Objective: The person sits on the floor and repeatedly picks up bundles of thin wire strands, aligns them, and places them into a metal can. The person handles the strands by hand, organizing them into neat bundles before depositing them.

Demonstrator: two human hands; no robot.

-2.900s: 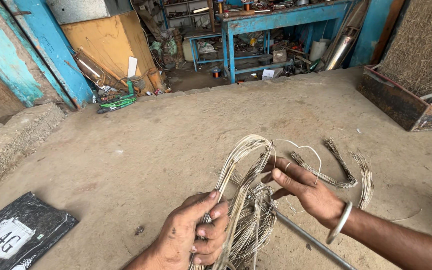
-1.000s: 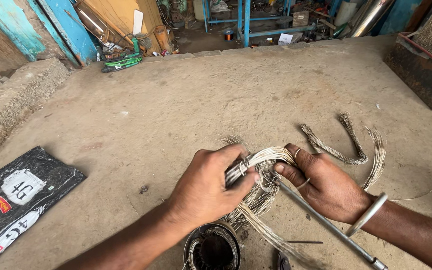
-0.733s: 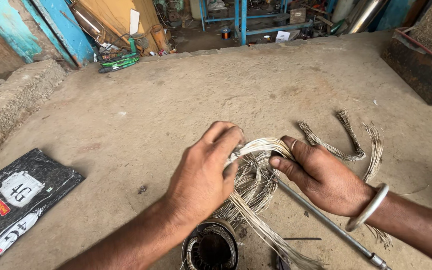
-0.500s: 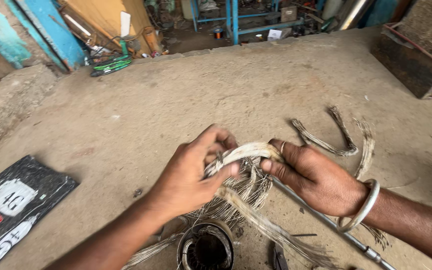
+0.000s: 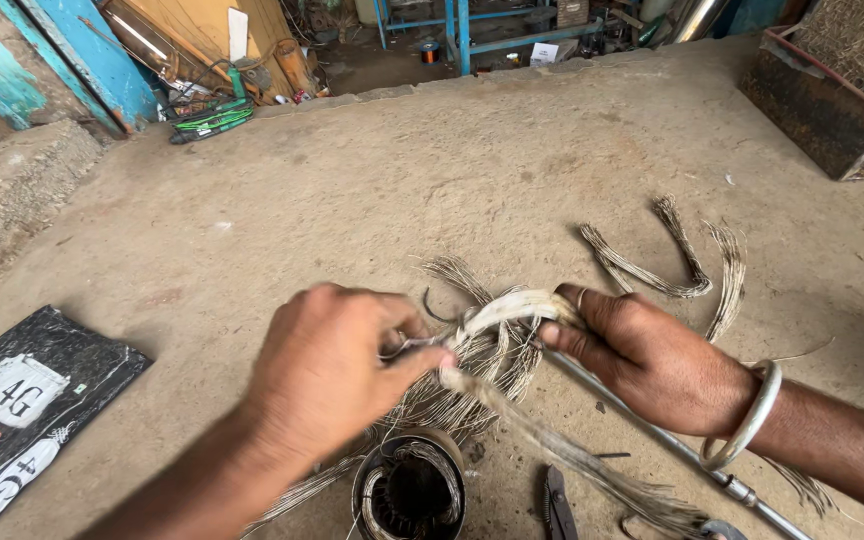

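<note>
Closest to the camera a round metal motor shell (image 5: 409, 490) sits on the dirt floor (image 5: 372, 190), with thin wires coming out of its top. Just above it, both hands grip a bundle of pale wire (image 5: 497, 345). The left hand (image 5: 337, 365) is pinched shut on the wire ends. The right hand (image 5: 647, 350), with a silver bangle (image 5: 747, 420), is wrapped around the looped part. A moment ago the left hand was flatter over the loop; now it has pulled back and pinches tight. A thin metal rod (image 5: 652, 435) runs under the right hand. Farther off, 2 bent wire bunches (image 5: 667, 255) lie on the floor. On the left lies a black printed sheet (image 5: 37, 385).
</note>
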